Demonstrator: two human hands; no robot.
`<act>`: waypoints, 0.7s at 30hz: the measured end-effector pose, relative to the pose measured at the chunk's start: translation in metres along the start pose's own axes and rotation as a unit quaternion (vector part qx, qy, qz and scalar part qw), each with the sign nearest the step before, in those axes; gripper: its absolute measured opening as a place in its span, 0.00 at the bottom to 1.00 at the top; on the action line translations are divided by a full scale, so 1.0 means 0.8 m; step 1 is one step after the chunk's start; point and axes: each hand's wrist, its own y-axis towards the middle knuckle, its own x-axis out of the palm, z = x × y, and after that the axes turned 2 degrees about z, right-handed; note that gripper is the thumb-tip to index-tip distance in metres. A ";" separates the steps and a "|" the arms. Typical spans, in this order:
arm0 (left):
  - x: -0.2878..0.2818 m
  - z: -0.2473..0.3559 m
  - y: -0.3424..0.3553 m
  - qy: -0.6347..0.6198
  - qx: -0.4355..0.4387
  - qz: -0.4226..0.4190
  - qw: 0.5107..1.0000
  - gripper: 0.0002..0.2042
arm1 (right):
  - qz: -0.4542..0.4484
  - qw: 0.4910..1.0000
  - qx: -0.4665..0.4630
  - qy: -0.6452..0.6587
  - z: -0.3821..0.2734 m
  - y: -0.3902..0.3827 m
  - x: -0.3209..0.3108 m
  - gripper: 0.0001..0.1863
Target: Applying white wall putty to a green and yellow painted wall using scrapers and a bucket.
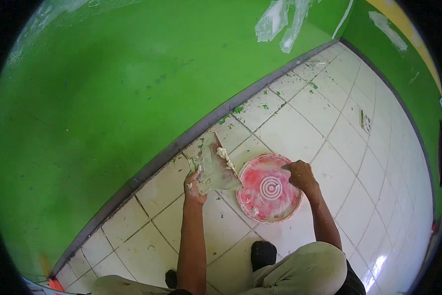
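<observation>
My left hand [193, 189] grips one edge of a flat, thin putty-smeared plate [212, 169], with a thick ridge of off-white putty [224, 156] along its far right side. To the right of it, a round red lid [249, 188] with pale rings at its middle and whitish putty smears rests on the tiles. My right hand [303, 177] is at the lid's right rim, fingers curled closed over its edge. Whether they pinch the rim or a small thing is too hard to see.
A green wall [108, 98] with white putty patches [272, 22] rises on the left, above a grey baseboard [154, 169]. Green paint flakes [238, 109] litter the white tile floor [292, 125]. A small flat piece [365, 122] lies at far right. My knees and feet are close below.
</observation>
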 end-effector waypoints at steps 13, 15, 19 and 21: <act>0.006 -0.020 0.010 -0.009 -0.009 -0.028 1.000 0.22 | 0.007 0.994 -0.086 0.065 -0.080 -0.104 0.061 0.24; 0.005 -0.021 0.009 -0.003 -0.008 -0.026 1.000 0.21 | -0.006 0.989 -0.120 0.091 -0.089 -0.118 0.034 0.25; 0.005 -0.019 0.007 0.022 -0.008 -0.020 1.000 0.20 | 0.053 0.994 0.049 0.084 -0.036 -0.082 0.024 0.22; 0.013 -0.014 0.001 0.017 -0.003 -0.030 0.999 0.19 | 0.102 0.987 0.079 0.095 -0.009 -0.060 0.024 0.20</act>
